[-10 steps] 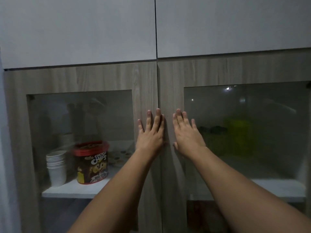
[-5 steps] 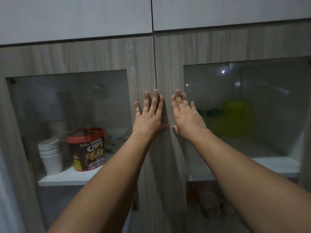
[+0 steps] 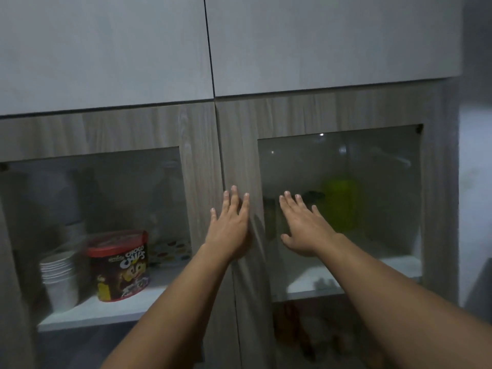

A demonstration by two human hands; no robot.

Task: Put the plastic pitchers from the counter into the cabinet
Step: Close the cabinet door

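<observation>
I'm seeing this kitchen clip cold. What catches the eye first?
Two bare hands, the left hand and right hand, spread flat at the middle of a closed glass-fronted cabinet. Behind the left pane stands a red-lidded Choco Chips tub; behind the right, a blurry yellow-green container.

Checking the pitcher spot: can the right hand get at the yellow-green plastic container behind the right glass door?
Probably not: the right hand is outside the shut right glass door, with the yellow-green plastic container behind it.

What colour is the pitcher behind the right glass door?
Yellow-green; the pitcher shows, dimly, through the glass in the head view.
</observation>
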